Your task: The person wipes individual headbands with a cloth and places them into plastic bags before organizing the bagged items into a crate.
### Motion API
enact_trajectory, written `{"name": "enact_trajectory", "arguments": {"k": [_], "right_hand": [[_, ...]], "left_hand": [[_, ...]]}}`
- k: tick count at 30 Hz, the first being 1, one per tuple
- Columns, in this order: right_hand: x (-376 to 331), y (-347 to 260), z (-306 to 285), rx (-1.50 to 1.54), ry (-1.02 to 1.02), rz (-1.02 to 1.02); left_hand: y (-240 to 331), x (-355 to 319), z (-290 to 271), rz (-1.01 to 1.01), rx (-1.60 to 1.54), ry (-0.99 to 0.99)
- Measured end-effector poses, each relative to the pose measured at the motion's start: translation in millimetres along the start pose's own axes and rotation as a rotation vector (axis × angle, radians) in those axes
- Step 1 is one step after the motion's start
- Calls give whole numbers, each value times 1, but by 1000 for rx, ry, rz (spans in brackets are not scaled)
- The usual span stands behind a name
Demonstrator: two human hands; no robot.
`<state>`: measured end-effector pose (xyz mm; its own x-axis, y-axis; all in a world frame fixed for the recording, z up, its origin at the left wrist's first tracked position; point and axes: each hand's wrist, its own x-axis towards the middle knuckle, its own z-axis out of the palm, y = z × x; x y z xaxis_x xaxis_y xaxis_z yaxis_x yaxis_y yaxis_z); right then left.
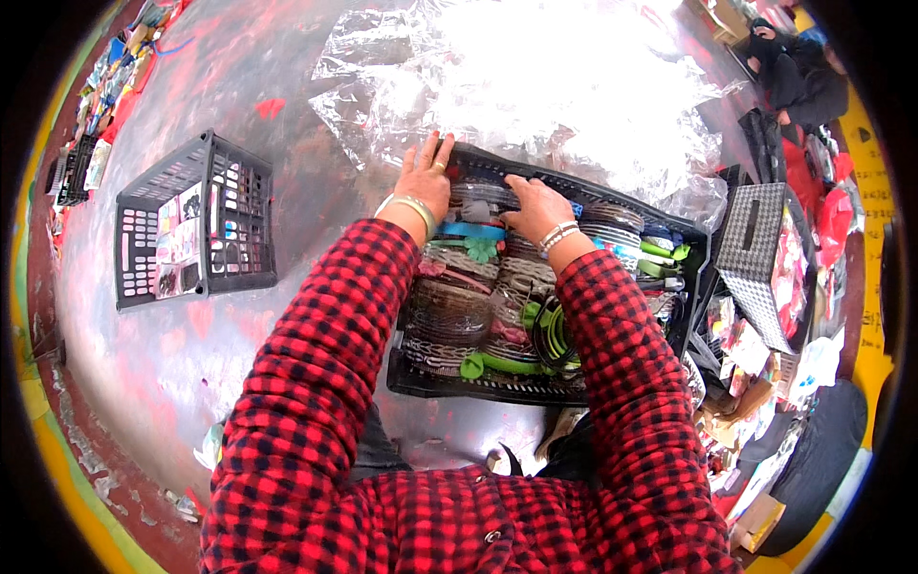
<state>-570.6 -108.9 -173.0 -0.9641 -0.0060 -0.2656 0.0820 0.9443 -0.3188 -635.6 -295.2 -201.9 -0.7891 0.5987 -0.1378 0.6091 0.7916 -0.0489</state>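
Note:
A black plastic crate (696,277) stands tilted in front of me, packed with rows of thin curved bands that look like hair bands. Some are in clear wrap, such as the brown bundle (448,311); bright green bands (507,364) lie by the near side. My left hand (426,182) rests at the crate's far left corner, fingers stretched out, with a blue band (471,231) close by. Over the far middle of the bundles is my right hand (538,209), its fingers apart and slightly bent. Neither hand visibly holds anything. My right sleeve hides part of the contents.
A smaller black crate (206,277) with packaged goods stands at the left. Clear plastic sheeting (430,86) covers the floor beyond. At the right are a houndstooth-patterned box (749,230), heaped goods and a person in dark clothes (803,81). More goods line the far left edge.

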Motion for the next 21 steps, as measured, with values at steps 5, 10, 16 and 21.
{"name": "enact_trajectory", "arguments": {"k": [5, 10, 16, 21], "right_hand": [[3, -21, -1, -34, 224, -270], [14, -33, 9, -31, 113, -296], [13, -21, 17, -66, 160, -320], [10, -19, 15, -89, 205, -295]], "left_hand": [[-39, 6, -10, 114, -270, 278], [-18, 16, -1, -208, -519, -150], [41, 5, 24, -468, -708, -129], [53, -8, 42, -416, -890, 114]]}}
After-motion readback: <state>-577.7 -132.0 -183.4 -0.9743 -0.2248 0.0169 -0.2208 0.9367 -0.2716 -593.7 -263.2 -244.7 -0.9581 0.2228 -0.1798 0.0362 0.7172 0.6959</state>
